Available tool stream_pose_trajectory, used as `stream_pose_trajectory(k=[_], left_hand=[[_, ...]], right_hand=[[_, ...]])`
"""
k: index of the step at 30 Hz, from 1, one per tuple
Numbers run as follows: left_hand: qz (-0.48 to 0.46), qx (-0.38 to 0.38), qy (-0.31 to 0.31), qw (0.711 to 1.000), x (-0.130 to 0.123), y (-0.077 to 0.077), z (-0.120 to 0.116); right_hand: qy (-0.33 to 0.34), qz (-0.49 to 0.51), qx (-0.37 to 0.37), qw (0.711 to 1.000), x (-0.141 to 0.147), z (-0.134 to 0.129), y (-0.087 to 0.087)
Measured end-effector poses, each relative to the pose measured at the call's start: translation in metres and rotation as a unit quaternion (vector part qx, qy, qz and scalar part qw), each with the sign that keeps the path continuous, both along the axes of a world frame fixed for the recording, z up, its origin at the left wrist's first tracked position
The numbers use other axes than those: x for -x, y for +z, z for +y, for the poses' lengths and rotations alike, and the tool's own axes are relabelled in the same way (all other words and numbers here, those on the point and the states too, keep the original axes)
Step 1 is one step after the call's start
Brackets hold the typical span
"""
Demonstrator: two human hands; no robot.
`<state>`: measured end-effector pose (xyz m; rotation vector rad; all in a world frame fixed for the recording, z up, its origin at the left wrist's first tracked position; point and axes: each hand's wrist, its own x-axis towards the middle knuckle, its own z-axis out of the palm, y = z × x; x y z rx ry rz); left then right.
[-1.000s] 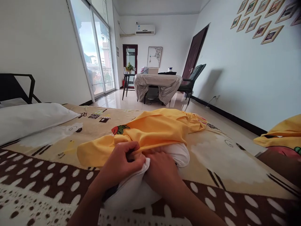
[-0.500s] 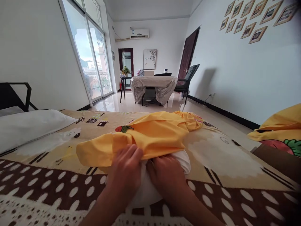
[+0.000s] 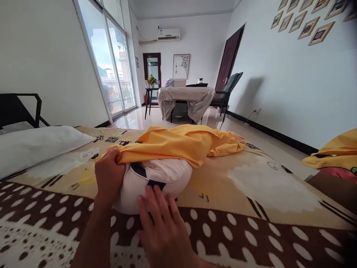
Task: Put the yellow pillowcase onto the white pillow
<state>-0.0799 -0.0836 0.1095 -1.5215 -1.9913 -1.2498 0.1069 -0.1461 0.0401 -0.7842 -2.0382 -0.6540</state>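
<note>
A white pillow [image 3: 178,175] with a dark band at its end lies on the bed, its far part covered by a yellow pillowcase [image 3: 164,143]. My left hand [image 3: 110,173] is closed on the edge of the pillowcase at the pillow's left corner and holds it up. Spread fingers of my right hand [image 3: 161,219] rest at the near end of the pillow, by the dark band. The far part of the pillowcase lies loose and crumpled on the bed.
A patterned blanket [image 3: 251,186] with a brown dotted border covers the bed. Another white pillow [image 3: 41,147] lies at the left, near a black chair [image 3: 22,109]. More yellow cloth [image 3: 334,150] is at the right edge. A covered table [image 3: 185,95] stands beyond the bed.
My left hand has moved left and up with the pillowcase edge. My right hand has let go, opened and come nearer. More of the white pillow shows.
</note>
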Motion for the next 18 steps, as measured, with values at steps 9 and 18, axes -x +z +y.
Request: stream_pose_trajectory(k=[9,18], left_hand=[[-0.051,-0.064,-0.019,0.996,-0.006,0.005,-0.009],[0.083,-0.107,0.034,0.99,-0.016,0.003,-0.017]], right_hand=[[0.005,-0.009,0.04,0.999,0.025,0.05,0.019],[0.137,-0.011,0.152,0.979,0.037,0.087,0.08]])
